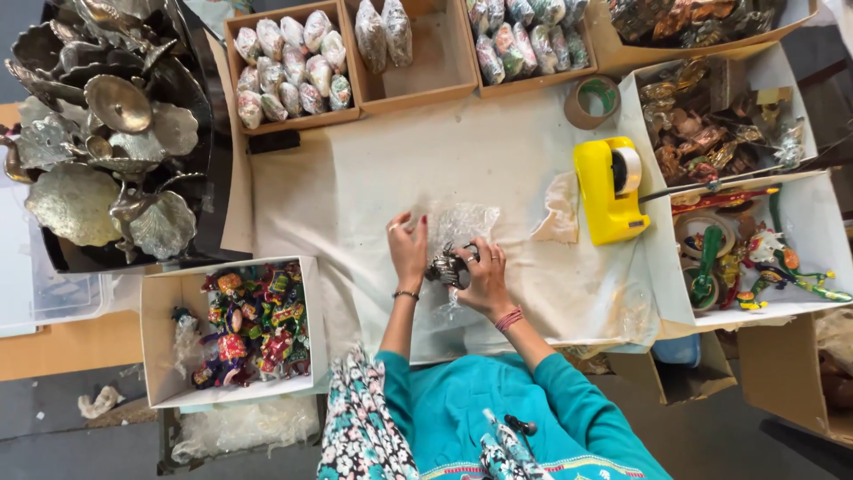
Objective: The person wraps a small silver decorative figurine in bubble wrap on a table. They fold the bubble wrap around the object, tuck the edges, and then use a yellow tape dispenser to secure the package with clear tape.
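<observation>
My right hand (485, 280) grips a small metal figure (447, 267) at tabletop (373, 169) centre, on clear wrap (462, 222). Left hand (408, 252) open, fingers flat on the wrap's left edge. Yellow tape dispenser (609, 191) to the right; box of coloured figures (253, 324) near left.

Small metal figure (447, 267) on plastic wrap (462, 222) at centre of surface (373, 169), between left hand (409, 252) and right hand (485, 277), tape dispenser (609, 189) to the right, tape roll (593, 101) beyond it, boxes of wrapped pieces (293, 64) far, box of figurines (233, 329) near left, metal dishes (107, 133) far left.
</observation>
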